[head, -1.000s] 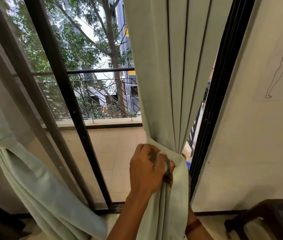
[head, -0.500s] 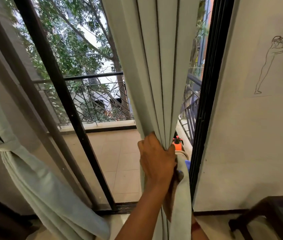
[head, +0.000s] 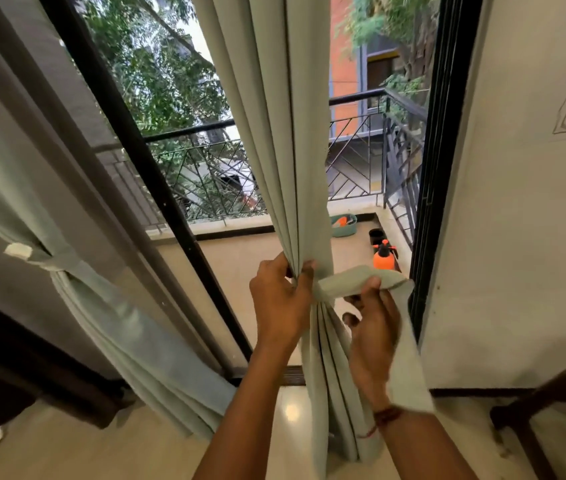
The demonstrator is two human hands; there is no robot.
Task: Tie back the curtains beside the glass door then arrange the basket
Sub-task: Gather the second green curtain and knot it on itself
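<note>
A pale green curtain (head: 292, 140) hangs in gathered folds in front of the glass door. My left hand (head: 279, 299) pinches the bunched folds at waist height. My right hand (head: 373, 320) grips a matching fabric tieback band (head: 350, 282) that reaches from the gathered folds toward the black door frame (head: 444, 168). At the left, a second curtain (head: 77, 299) is held back by its own band (head: 49, 263). A small green basket (head: 343, 225) sits outside on the balcony floor.
An orange spray bottle (head: 383, 256) and a dark pot (head: 375, 234) stand on the balcony near the railing (head: 361, 161). A dark wooden chair (head: 551, 407) is at the lower right by the white wall. A dark piece of furniture (head: 0, 386) stands at the lower left.
My right hand has come out from behind the curtain and now holds the tieback band out to the right. The gathered curtain has shifted left, uncovering the balcony corner.
</note>
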